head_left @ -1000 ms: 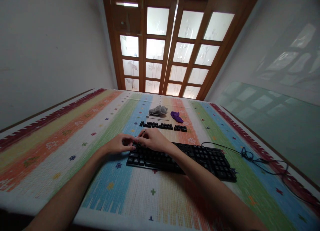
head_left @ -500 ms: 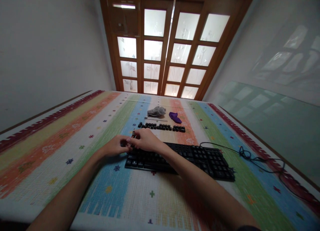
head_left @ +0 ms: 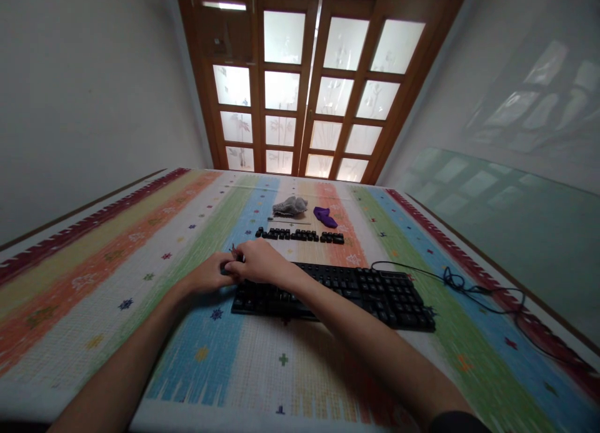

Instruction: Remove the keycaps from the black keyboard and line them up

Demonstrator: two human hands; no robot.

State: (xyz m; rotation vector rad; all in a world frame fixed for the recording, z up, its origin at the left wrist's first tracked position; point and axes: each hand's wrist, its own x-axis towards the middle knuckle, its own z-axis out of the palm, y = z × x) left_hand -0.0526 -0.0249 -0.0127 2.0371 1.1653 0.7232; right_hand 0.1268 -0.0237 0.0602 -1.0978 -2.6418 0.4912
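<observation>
My left hand (head_left: 209, 274) is closed at the left end of the black keyboard (head_left: 360, 295), its fingertips meeting those of my right hand. Between them shows a small dark piece (head_left: 224, 268) that looks like a keycap. My right hand (head_left: 260, 262) reaches across the keyboard's upper left corner, fingers pinched. A small thin tool (head_left: 234, 250) pokes out above its fingers; its exact kind is too small to tell. The fingers hide the left keys. Beyond the keyboard lies a row of loose black keycaps (head_left: 307, 235).
Behind the keycaps rest a thin stick-like tool (head_left: 290, 222), a crumpled grey cloth (head_left: 290, 206) and a purple cloth (head_left: 325, 217). The keyboard's cable (head_left: 462, 283) lies tangled at right. A striped tablecloth (head_left: 187, 358) covers the table.
Both hands have shifted slightly left, and the small dark piece now shows between the fingertips. The thin tool has tilted and moved left with my right hand. The view has shifted a little.
</observation>
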